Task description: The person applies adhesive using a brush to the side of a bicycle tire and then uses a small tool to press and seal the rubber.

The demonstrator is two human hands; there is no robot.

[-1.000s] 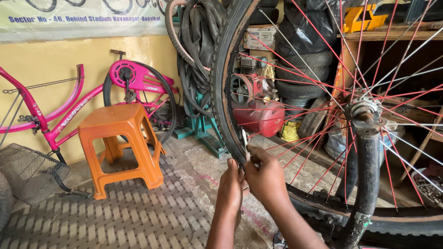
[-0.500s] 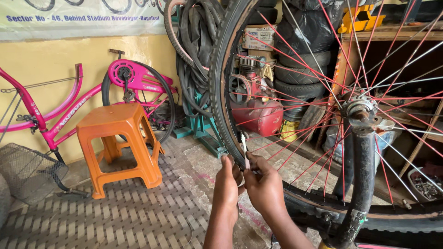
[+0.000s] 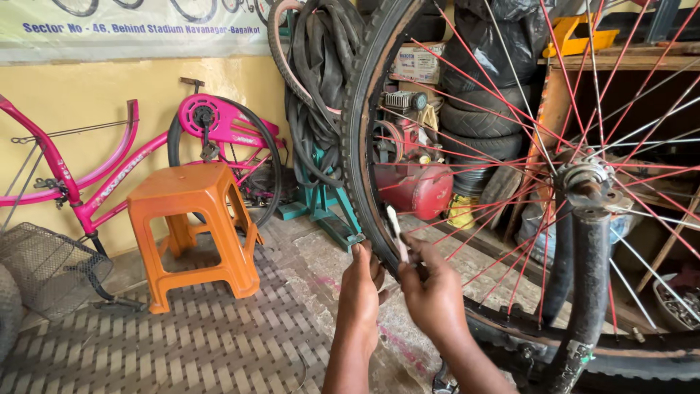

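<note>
A large bicycle wheel with a black tyre [image 3: 362, 131], red and silver spokes and a hub [image 3: 585, 180] stands upright right in front of me, held in a black fork [image 3: 589, 284]. My left hand [image 3: 362, 288] presses against the tyre's lower left edge. My right hand [image 3: 434, 292] is closed around a thin pale flat tool [image 3: 397, 232] whose tip sits at the rim, just beside the left hand. Both forearms rise from the bottom of the view.
An orange plastic stool [image 3: 195, 226] stands on the ribbed floor at left. Behind it a pink bicycle [image 3: 138, 157] leans on the yellow wall, with a wire basket [image 3: 45, 266]. Hanging tubes [image 3: 313, 87], a red compressor [image 3: 412, 171] and stacked tyres [image 3: 481, 109] fill the back.
Both hands have stayed at the tyre's lower left edge. The pale tool now stands more upright against the rim, and the view has shifted slightly.
</note>
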